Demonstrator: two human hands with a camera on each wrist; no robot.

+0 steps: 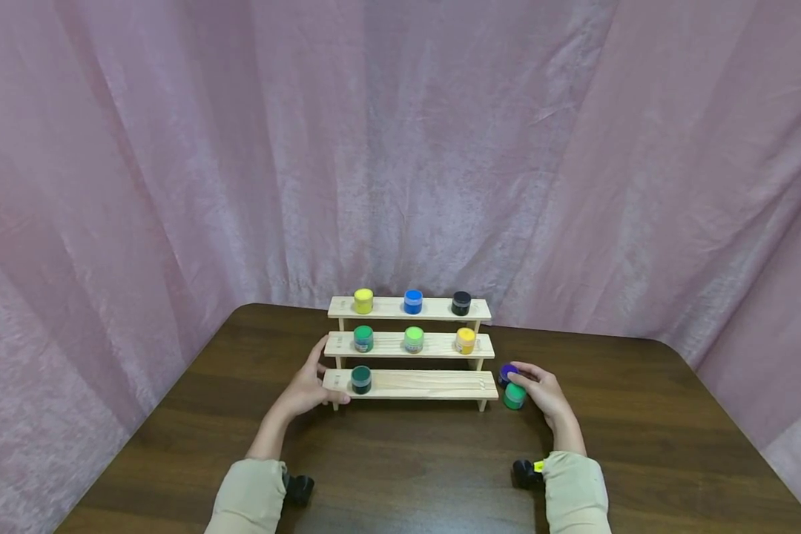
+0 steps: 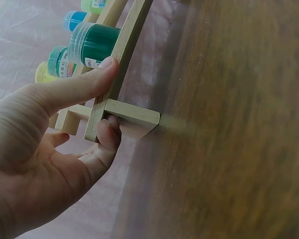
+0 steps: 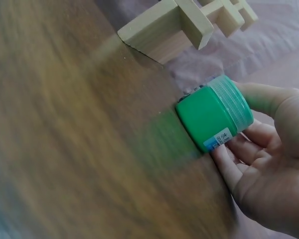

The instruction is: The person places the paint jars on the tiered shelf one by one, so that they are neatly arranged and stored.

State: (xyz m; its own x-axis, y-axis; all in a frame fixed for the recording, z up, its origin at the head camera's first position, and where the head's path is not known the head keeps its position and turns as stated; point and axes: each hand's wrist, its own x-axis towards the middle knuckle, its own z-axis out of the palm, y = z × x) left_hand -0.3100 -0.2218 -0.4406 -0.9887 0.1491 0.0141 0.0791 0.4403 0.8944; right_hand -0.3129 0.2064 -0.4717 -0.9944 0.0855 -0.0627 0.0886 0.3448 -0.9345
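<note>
My left hand (image 1: 307, 389) grips the left end of a three-tier wooden rack (image 1: 427, 385), thumb along the lowest shelf's front edge and fingers curled behind its end. A dark green paint jar (image 1: 361, 380) stands on that shelf close to the thumb, also seen in the left wrist view. Off the rack's right end, my right hand (image 1: 539, 389) pinches a purple paint jar (image 1: 506, 374) between thumb and fingers. Just in front of it stands a green paint jar (image 3: 204, 117), upright on the table, which mostly hides the purple one in the right wrist view.
On the top shelf stand yellow (image 1: 363, 301), blue (image 1: 412, 302) and black (image 1: 461, 303) jars. The middle shelf bears green (image 1: 363, 339), light green (image 1: 413, 340) and orange-yellow (image 1: 465, 341) ones. A pink curtain (image 1: 440, 148) hangs behind the brown table (image 1: 400, 467).
</note>
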